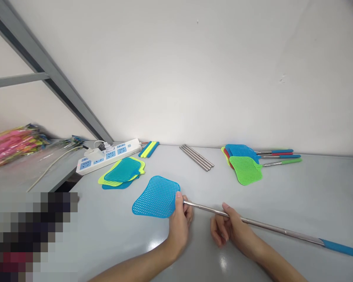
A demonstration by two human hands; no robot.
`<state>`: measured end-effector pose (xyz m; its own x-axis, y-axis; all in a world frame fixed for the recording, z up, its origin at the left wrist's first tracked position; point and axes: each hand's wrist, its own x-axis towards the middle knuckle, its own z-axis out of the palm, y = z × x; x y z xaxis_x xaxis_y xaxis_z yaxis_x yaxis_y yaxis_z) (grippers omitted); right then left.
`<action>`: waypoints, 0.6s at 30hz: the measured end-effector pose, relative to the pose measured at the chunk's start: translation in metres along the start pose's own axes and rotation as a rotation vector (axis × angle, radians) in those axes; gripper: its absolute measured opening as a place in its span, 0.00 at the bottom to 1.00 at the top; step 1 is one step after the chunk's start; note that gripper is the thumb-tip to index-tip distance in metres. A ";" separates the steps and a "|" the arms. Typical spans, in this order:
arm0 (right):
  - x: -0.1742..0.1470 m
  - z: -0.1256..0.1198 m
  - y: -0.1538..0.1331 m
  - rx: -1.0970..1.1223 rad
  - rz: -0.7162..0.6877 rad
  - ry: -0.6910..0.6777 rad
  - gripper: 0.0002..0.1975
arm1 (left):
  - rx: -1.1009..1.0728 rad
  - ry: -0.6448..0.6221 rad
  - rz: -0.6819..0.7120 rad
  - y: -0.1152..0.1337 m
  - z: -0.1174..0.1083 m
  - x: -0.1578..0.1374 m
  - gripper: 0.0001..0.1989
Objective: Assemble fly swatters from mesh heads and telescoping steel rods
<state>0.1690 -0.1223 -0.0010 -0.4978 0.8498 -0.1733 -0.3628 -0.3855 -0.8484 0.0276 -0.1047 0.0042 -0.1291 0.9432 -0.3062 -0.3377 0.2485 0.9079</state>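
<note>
A blue fly swatter with a perforated head (157,197) lies across both hands, its telescopic metal rod (270,227) drawn out long toward the right. At the neck, where head meets rod, my left hand (179,223) is closed on it, thumb on top. My right hand (235,231) is loosely curled round the middle of the rod, which passes between thumb and fingers. The blue handle sleeve (341,248) runs off the right edge. Behind the left hand is a pile of loose blue and yellow swatter heads (122,172).
Several metal rods (196,157) lie mid-table near the wall. Blue and yellow handle sleeves (148,149) sit beside a white power strip (108,156). Swatters with handles, a green one (247,171) on top, are stacked at right. Bagged colourful items (20,145) lie far left.
</note>
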 end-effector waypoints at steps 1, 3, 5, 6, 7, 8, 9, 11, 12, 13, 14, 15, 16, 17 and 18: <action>0.000 0.000 0.000 -0.001 0.000 0.002 0.30 | -0.008 0.001 -0.011 -0.001 0.000 -0.001 0.23; 0.000 0.000 0.000 -0.007 0.000 -0.001 0.30 | -0.028 -0.007 -0.030 -0.001 0.001 -0.002 0.24; 0.000 0.000 0.000 -0.017 -0.001 -0.006 0.30 | -0.049 -0.015 -0.039 -0.002 0.002 -0.004 0.23; 0.000 0.000 0.000 -0.022 0.000 -0.009 0.30 | -0.057 -0.022 -0.041 -0.002 0.003 -0.005 0.23; 0.000 0.000 0.000 -0.028 0.002 -0.011 0.30 | -0.065 -0.029 -0.040 -0.002 0.004 -0.006 0.23; 0.000 0.000 0.000 -0.034 0.007 -0.012 0.30 | -0.071 -0.034 -0.039 -0.002 0.004 -0.008 0.23; 0.000 0.000 0.000 -0.040 0.009 -0.012 0.30 | -0.073 -0.034 -0.039 -0.002 0.004 -0.009 0.23; 0.000 0.000 0.001 -0.060 0.006 -0.012 0.31 | -0.075 -0.027 -0.037 -0.002 0.005 -0.012 0.24; 0.000 0.001 0.001 -0.072 0.001 -0.011 0.31 | -0.073 -0.025 -0.038 -0.002 0.005 -0.014 0.24; 0.001 0.001 0.001 -0.084 -0.004 -0.011 0.31 | -0.067 -0.030 -0.041 -0.003 0.006 -0.015 0.24; 0.001 0.002 0.000 -0.096 -0.006 -0.010 0.31 | -0.059 -0.044 -0.045 -0.003 0.006 -0.015 0.24; 0.001 0.002 0.000 -0.104 -0.005 -0.009 0.31 | -0.051 -0.061 -0.050 -0.003 0.006 -0.016 0.24; 0.000 0.003 0.000 -0.111 -0.002 -0.008 0.31 | -0.043 -0.075 -0.054 -0.003 0.006 -0.016 0.24; 0.000 0.003 0.000 -0.115 0.001 -0.007 0.31 | -0.036 -0.086 -0.059 -0.003 0.006 -0.017 0.24; 0.000 0.003 0.000 -0.118 0.004 -0.007 0.31 | -0.030 -0.092 -0.062 -0.003 0.006 -0.017 0.24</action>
<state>0.1664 -0.1235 0.0005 -0.5043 0.8459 -0.1737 -0.2656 -0.3433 -0.9009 0.0364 -0.1202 0.0080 -0.0213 0.9430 -0.3322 -0.3701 0.3012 0.8788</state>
